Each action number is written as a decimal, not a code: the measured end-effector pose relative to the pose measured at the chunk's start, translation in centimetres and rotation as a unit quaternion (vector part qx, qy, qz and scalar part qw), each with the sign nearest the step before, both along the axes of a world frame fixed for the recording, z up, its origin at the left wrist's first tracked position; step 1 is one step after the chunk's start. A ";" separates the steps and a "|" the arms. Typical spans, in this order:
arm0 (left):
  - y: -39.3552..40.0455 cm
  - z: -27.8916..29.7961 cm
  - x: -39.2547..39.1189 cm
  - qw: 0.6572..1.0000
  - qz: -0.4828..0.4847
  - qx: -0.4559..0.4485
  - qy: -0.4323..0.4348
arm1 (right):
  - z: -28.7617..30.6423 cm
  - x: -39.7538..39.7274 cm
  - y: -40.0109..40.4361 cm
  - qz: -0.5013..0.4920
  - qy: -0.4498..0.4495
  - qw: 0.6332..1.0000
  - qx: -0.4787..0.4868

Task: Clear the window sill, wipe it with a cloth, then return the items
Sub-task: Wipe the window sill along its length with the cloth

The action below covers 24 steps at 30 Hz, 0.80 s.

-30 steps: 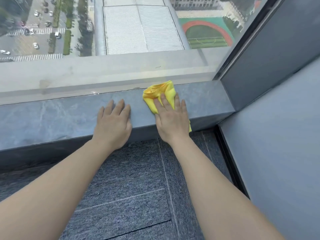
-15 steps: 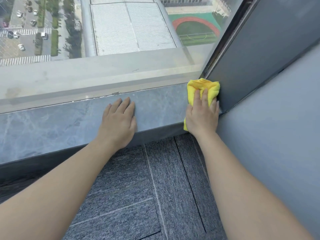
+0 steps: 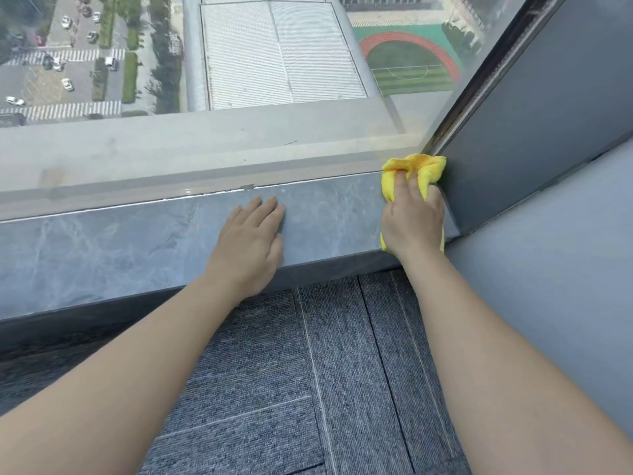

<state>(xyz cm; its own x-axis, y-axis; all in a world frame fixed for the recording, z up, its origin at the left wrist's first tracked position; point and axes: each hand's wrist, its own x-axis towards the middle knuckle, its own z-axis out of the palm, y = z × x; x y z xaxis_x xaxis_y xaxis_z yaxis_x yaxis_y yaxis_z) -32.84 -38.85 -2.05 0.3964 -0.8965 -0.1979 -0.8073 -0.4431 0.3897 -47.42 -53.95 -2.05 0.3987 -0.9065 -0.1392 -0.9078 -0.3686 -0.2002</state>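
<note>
one yellow cloth [image 3: 428,168] bunched at sill [image 3: 120,241] right end, long axis toward glass, right hand [image 3: 412,222] fingers gripping it, left hand [image 3: 251,240] flat, fingers together

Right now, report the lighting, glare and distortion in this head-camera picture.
Head view: soft, even daylight with no hard shadows; a small bright glare spot on the window glass just above the stone window sill; wide-angle bowing curves the sill's front edge and stretches both forearms; the left hand, the right hand and the yellow cloth are sharp, without motion blur.
</note>
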 end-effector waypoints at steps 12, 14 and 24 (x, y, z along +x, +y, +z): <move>3.7 0.0 -0.6 0.999 0.028 -0.020 0.001 | 0.5 4.1 9.3 0.270 -0.032 0.960 0.067; 3.8 0.1 -0.8 0.999 0.030 -0.013 -0.013 | 0.3 3.8 9.4 0.282 -0.041 0.956 0.063; -0.4 0.3 -4.8 0.999 -0.040 0.025 -0.023 | -0.4 -4.5 2.1 0.032 -0.009 0.999 0.013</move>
